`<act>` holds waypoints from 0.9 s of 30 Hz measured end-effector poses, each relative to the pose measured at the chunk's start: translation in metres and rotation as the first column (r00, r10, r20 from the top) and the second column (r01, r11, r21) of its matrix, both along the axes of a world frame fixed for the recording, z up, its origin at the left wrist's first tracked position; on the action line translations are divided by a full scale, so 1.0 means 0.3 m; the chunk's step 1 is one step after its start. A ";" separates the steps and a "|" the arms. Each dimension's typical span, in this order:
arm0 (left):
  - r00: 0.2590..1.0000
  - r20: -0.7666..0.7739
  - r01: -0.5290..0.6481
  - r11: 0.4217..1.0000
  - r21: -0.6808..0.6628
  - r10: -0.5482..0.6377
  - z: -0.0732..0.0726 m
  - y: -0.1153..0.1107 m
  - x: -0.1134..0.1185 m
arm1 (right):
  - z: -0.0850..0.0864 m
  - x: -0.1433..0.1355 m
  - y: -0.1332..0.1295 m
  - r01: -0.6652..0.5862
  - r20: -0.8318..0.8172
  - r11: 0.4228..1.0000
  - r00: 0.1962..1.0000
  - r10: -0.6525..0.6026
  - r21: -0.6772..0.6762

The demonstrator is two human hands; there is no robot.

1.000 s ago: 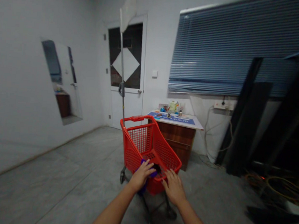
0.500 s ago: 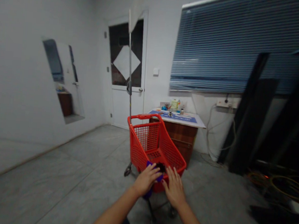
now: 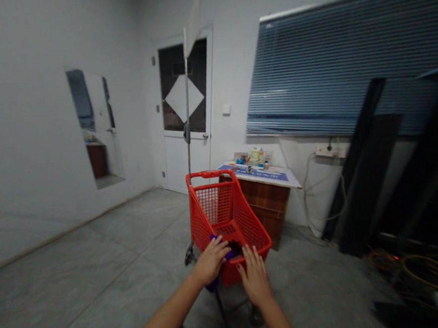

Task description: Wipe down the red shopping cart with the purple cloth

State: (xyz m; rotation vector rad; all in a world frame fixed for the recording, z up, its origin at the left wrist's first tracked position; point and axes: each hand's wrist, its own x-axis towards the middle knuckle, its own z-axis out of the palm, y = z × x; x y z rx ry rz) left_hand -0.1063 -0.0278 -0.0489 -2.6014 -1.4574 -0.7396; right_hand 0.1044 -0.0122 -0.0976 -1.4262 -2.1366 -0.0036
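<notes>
A red plastic shopping cart [image 3: 252, 219] stands before me, its low end nearest. At that rim's left corner, my left hand [image 3: 210, 262] bends its fingers over a purple cloth [image 3: 213, 285], which shows above the fingers and hangs below the palm. My right hand [image 3: 254, 276] lies on the rim to the right, fingers stretched out and holding nothing. Between the hands, just inside the basket, is a dark thing [image 3: 236, 248] I cannot make out.
Behind the cart stands a brown cabinet [image 3: 265, 200] with small bottles and boxes on top. A pole with a sign [image 3: 188, 101] rises at the cart's handle. Dark panels [image 3: 369, 186] lean at the right, near loose cables [image 3: 423, 268]. A white door [image 3: 187, 161] is at the back.
My left hand has shifted slightly left along the rim, and the purple cloth has moved left with it. My right hand stays at nearly the same place. The view has tilted slightly.
</notes>
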 end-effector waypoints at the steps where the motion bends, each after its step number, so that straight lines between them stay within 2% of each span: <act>1: 1.000 -0.008 0.018 1.000 0.000 -0.018 -0.006 -0.010 0.007 | 0.003 -0.001 -0.001 0.003 0.005 1.000 1.000 -0.003 -0.012; 3: 0.998 -0.029 0.059 0.998 -0.013 -0.060 -0.008 -0.024 0.012 | 0.011 0.002 -0.005 0.015 0.014 0.999 1.000 -0.014 -0.038; 6: 0.993 -0.058 0.098 0.994 -0.039 -0.101 0.016 -0.020 -0.004 | 0.024 0.011 -0.015 0.010 0.025 0.998 1.000 -0.008 -0.061; 10: 0.997 -0.075 0.022 0.998 -0.053 -0.026 0.061 0.025 -0.044 | 0.027 0.015 -0.023 0.011 0.033 0.997 0.999 -0.009 -0.074; 12: 0.997 -0.074 -0.014 0.998 -0.056 0.010 0.069 0.045 -0.056 | 0.025 0.012 -0.023 0.031 0.034 0.997 0.999 -0.028 -0.075; 15: 0.997 -0.072 -0.019 0.999 -0.042 0.016 0.052 0.050 -0.052 | 0.023 0.006 -0.022 0.041 0.033 0.996 0.999 -0.039 -0.078; 20: 0.997 -0.071 0.004 1.000 0.005 -0.003 0.004 0.008 -0.011 | 0.024 0.009 -0.022 0.032 0.025 0.995 0.999 -0.030 -0.097; 24: 0.994 -0.099 0.049 0.999 0.007 -0.048 0.020 -0.007 -0.005 | 0.024 0.018 -0.024 0.012 0.014 0.995 1.000 -0.011 -0.104; 27: 0.995 -0.097 0.033 0.999 0.016 -0.032 0.037 -0.002 -0.008 | 0.022 0.019 -0.025 -0.007 0.013 0.995 1.000 0.009 -0.097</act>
